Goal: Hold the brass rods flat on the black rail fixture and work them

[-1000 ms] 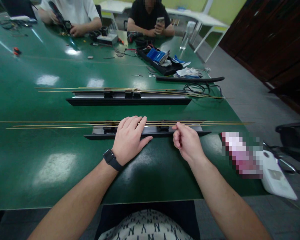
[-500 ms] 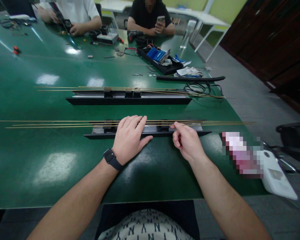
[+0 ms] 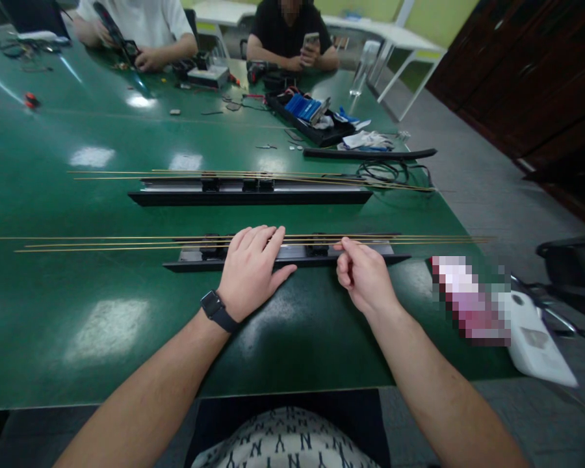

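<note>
My left hand [image 3: 250, 265] lies flat, palm down, across a black and silver channel [image 3: 312, 262] and the thin brass-coloured rods over it. Its fingers are stretched out and close together, the thumb apart. Towards the channel's right end, my right hand [image 3: 365, 273] is closed, thumb and forefinger pinching a thin brass-coloured rod [image 3: 102, 249]. Several such rods run lengthwise past both channel ends. Black blocks [image 3: 316, 244] sit inside the channel beneath them; part of it is hidden under my left hand.
Behind lies a second channel [image 3: 175, 197] with more rods over it. Further back are a black strip [image 3: 370, 154], coiled cable [image 3: 383, 171] and a black tray [image 3: 324, 135]. A white device [image 3: 541, 344] lies at right. Two people sit across the green table [image 3: 127, 364].
The front rod's left end has shifted slightly to the right. Both hands keep the same place and shape.
</note>
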